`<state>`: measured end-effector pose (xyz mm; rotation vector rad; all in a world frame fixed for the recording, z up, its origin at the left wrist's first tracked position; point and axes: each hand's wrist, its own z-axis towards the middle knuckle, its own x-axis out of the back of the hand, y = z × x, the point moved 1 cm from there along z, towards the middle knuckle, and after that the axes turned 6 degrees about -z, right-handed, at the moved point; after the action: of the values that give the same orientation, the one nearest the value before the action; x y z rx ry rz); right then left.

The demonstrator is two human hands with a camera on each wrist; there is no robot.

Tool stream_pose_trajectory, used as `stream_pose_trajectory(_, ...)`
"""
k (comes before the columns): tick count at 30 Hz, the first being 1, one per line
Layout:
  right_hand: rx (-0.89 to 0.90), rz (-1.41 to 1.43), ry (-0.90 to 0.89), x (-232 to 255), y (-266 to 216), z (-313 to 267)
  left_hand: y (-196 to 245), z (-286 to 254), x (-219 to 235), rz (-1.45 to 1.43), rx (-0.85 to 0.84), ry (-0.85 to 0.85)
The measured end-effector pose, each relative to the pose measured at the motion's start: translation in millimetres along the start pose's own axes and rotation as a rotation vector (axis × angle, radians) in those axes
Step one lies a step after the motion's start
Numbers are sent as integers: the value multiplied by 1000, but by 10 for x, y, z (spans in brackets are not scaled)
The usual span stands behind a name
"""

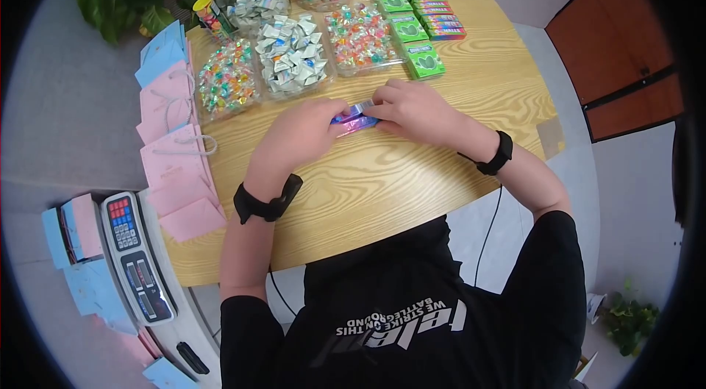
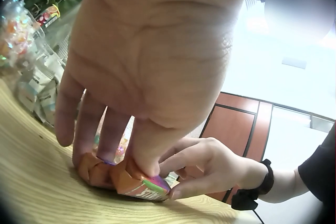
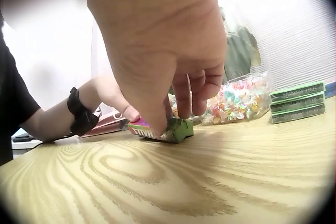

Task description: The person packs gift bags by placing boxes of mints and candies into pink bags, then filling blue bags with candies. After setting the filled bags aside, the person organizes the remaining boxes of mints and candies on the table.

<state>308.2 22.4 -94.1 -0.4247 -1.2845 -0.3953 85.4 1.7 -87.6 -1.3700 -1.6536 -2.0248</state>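
Two small candy packs in shiny purple-and-blue wrap (image 1: 356,125) lie side by side low over the wooden table, between both hands. My left hand (image 1: 305,128) grips their left end, its thumb on the near pack. At the other end, my right hand (image 1: 412,108) pinches them between thumb and fingers. From the left wrist, the folded orange ends of the packs (image 2: 131,182) show under the left fingers. In the right wrist view, a green end (image 3: 181,129) shows beneath the right fingertips. The fingers hide much of the wrap.
Beyond the hands stand clear tubs of wrapped candies (image 1: 362,37) and white sachets (image 1: 293,58). Green boxes (image 1: 424,59) and a row of colourful packs (image 1: 439,15) are at the back right. Pink paper bags (image 1: 175,161) line the left edge, beside a scale (image 1: 138,260).
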Motion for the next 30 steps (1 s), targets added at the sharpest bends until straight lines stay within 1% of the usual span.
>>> stream_pose_trajectory(2, 8, -51, -19, -40, 0, -8, -23, 15, 0, 17, -16, 34)
stream_pose_trajectory(4, 1, -15, 49, -71, -3, -36, -34, 20, -1, 104, 30, 27)
stream_pose_trajectory(8, -2, 8, 22, -31, 59, -137, -38, 30, 6, 107, -5, 44)
stream_pose_trajectory(10, -72, 49, -31, -29, 112, -209, 2, 26, 21, 138, 5, 20)
stream_pose_trajectory(11, -72, 48, -32, -19, 134, -253, 12, 22, 27, 137, 4, 21)
stream_pose_trajectory(13, -167, -22, -124, -5, 163, -331, 27, 12, 32, 123, -6, 0)
stream_pose_trajectory(14, -169, -24, -123, 5, 150, -353, 25, 14, 30, 124, -9, 0)
stream_pose_trajectory(16, -256, -34, -78, 58, 100, -406, 10, 19, 18, 130, -10, 2)
stream_pose_trajectory(20, -263, 43, -98, 149, -9, -449, -3, 21, -21, 128, -25, 19)
stream_pose_trajectory(22, -178, -22, -19, 122, 6, -489, -8, 19, -22, 110, -45, 46)
stream_pose_trajectory(23, -184, -25, -17, 98, 14, -520, -4, 18, -20, 110, -51, 42)
stream_pose_trajectory(25, -370, -168, 101, 93, 17, -562, 0, 17, -14, 108, -25, 38)
stream_pose_trajectory(26, -371, -170, 100, 112, -17, -579, 2, 20, -17, 107, -27, 39)
stream_pose_trajectory(28, -555, -40, -4, 200, -143, -566, 1, 12, -25, 115, -32, 49)
stream_pose_trajectory(29, -554, -40, -5, 196, -169, -582, 6, 12, -25, 113, -31, 49)
stream_pose_trajectory(30, -529, 21, -96, 183, -189, -598, 13, 17, -22, 120, -18, 41)
